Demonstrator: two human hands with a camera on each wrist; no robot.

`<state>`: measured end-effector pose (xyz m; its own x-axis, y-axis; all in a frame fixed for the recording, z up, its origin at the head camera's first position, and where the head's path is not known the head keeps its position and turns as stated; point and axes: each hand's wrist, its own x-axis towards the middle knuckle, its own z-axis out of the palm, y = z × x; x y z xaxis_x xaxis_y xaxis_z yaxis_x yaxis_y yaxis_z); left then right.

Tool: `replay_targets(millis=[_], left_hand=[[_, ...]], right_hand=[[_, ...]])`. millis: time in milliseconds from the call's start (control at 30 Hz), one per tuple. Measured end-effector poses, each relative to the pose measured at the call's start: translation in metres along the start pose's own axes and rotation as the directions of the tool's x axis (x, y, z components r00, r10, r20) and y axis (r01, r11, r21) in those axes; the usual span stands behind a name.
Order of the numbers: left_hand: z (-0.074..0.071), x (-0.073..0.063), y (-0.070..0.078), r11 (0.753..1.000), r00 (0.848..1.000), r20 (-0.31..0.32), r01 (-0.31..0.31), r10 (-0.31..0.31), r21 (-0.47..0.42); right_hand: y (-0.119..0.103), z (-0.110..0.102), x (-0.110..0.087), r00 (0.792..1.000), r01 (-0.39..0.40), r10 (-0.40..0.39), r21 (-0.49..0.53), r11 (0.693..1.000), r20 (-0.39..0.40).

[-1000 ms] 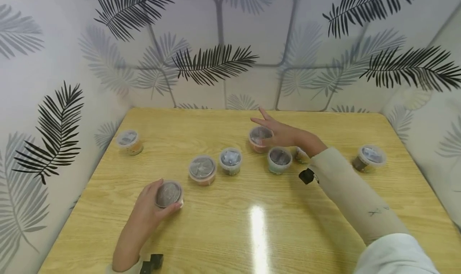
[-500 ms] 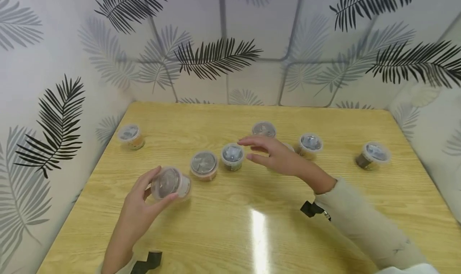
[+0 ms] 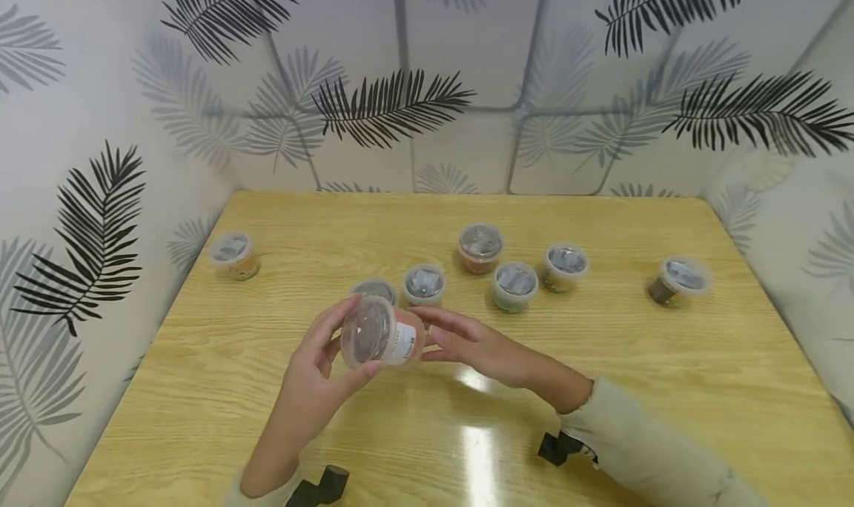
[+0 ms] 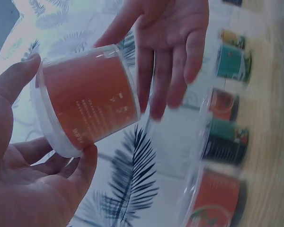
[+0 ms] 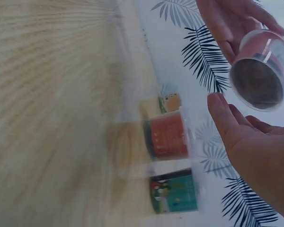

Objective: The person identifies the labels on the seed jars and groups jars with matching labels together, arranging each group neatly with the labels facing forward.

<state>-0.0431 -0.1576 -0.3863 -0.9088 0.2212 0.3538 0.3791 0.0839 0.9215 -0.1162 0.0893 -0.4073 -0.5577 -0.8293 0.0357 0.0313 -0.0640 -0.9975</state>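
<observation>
Holding one tub [image 3: 387,334] by its lid [image 3: 368,329]: left hand [image 3: 313,377], curled. Just beside: right hand [image 3: 483,348], empty, fingers loosely extended. Tub seemed light, stiff, slick; wall [image 4: 87,90], beyond left hand, suited gripping.

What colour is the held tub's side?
The tub is orange-red there, best seen in the left wrist view.

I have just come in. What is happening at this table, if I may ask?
A person holds an orange-red tub, lidded and tilted, above the table in the grip of the left hand. The right hand is close to its base; I cannot tell whether it touches. Seven other lidded tubs stand on the table.
</observation>
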Motion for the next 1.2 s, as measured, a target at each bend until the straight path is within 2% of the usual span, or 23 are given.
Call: replay_targets(millis=[100, 233, 300, 367, 467, 667, 800, 933, 1033, 1200], left_hand=[[0.01, 0.003, -0.001, 1.0, 1.0, 0.009, -0.001, 0.001, -0.016], [0.017, 0.005, -0.001, 0.998, 1.0, 0.011, 0.006, -0.006, -0.055], [0.019, 0.005, -0.002, 0.997, 1.0, 0.019, 0.012, -0.011, -0.078], [0.019, 0.005, -0.003, 0.996, 1.0, 0.027, 0.017, -0.015, -0.089], [0.019, 0.005, -0.004, 0.998, 0.999, 0.044, 0.009, -0.006, -0.065], [0.017, 0.006, -0.005, 1.0, 0.999, 0.053, -0.01, 0.011, -0.014], [0.019, 0.007, -0.004, 0.999, 0.999, 0.001, 0.034, -0.034, 0.009], [0.021, 0.008, -0.004, 0.995, 0.995, -0.054, 0.085, -0.082, 0.047], [0.022, 0.008, -0.004, 0.992, 0.992, -0.064, 0.109, -0.106, 0.061], [0.023, 0.007, -0.006, 0.987, 0.989, -0.07, 0.139, -0.134, 0.077]], right_hand=[[0.007, 0.004, 0.0, 1.0, -0.016, 0.013, 0.165, 0.986, 0.019], [0.013, 0.006, 0.0, 0.999, -0.008, -0.007, 0.374, 0.927, 0.036], [0.015, 0.006, -0.001, 0.999, 0.005, -0.023, 0.423, 0.906, 0.036], [0.016, 0.007, -0.002, 0.999, 0.019, -0.034, 0.439, 0.898, 0.027], [0.017, 0.008, -0.002, 0.999, 0.043, -0.049, 0.441, 0.896, 0.003], [0.012, 0.01, -0.003, 0.991, 0.104, -0.057, 0.421, 0.901, -0.123], [0.01, 0.011, -0.002, 0.982, 0.114, -0.049, 0.367, 0.923, -0.182], [0.009, 0.014, -0.001, 0.968, 0.165, -0.098, 0.294, 0.941, -0.23], [0.008, 0.015, -0.001, 0.957, 0.191, -0.124, 0.252, 0.949, -0.261], [0.009, 0.016, -0.002, 0.954, 0.157, -0.101, 0.185, 0.97, -0.282]])
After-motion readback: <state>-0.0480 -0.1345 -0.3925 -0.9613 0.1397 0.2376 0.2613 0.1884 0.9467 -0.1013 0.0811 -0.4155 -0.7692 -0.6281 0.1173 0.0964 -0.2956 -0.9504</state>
